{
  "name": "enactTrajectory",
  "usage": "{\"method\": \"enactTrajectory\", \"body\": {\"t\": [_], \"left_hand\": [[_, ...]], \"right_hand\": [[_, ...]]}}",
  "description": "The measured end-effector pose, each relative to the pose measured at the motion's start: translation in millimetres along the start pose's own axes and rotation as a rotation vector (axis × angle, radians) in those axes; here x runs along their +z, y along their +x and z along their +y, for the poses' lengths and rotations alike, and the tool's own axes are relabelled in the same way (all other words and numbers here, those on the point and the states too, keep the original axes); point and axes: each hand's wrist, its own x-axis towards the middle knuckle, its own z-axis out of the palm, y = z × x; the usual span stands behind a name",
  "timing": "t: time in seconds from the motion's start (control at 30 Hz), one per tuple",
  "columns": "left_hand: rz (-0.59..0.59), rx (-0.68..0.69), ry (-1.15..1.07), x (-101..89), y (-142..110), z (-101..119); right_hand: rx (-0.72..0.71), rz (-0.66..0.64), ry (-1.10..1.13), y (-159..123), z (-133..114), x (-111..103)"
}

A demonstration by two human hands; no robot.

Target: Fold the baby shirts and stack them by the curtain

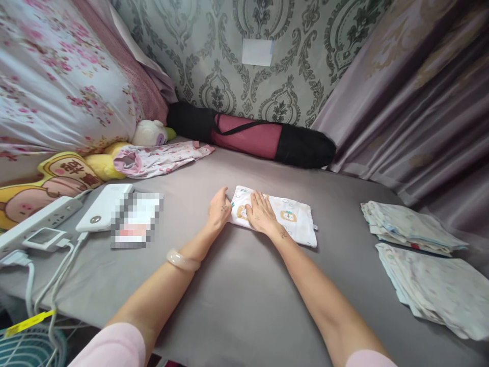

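A small folded white cloth (pixel 300 224), printed with orange lion faces and green marks, lies flat on the grey bed sheet in front of me. My right hand (pixel 262 214) rests palm down on its left half, fingers stretched out and slightly apart. At the cloth's left edge is my left hand (pixel 219 209), seen from the side, with its fingers bent in and closed on that edge. The tips of those fingers are partly hidden. A pale bangle (pixel 183 260) circles my left wrist.
Two stacks of folded cloths, one farther (pixel 412 227) and one nearer (pixel 439 290), lie at right. On the left are a power strip (pixel 42 221), a white power bank (pixel 105 206), cables and a blurred phone-shaped item (pixel 139 219). A long black-and-red bag (pixel 248 137) lies against the wall.
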Motion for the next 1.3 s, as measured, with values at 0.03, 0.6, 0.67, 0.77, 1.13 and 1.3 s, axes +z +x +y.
{"method": "enactTrajectory", "body": {"t": [0.03, 0.6, 0.67, 0.77, 1.13, 1.3], "left_hand": [[-0.004, -0.012, -0.006, -1.6, 0.1, 1.4], [0.037, 0.051, -0.076, 2.5, 3.9, -2.4], [0.048, 0.113, -0.080, 4.1, 4.1, -6.2], [0.056, 0.219, -0.046, 7.3, 4.6, -11.6], [-0.176, 0.677, 0.285, 25.6, -10.3, 30.2], [-0.366, 0.648, 0.470, 41.0, -18.5, 47.5]], "right_hand": [[0.006, -0.006, 0.006, 1.6, -3.8, -2.0], [-0.066, 0.022, 0.089, 28.8, -47.4, 12.7], [-0.094, 0.042, 0.154, 27.0, -43.6, 9.1], [-0.091, 0.085, 0.232, 18.4, -32.5, 0.4], [0.144, 0.164, 0.047, -38.6, 42.8, -20.7], [0.139, 0.117, 0.021, -43.2, 50.2, -8.4]]}}
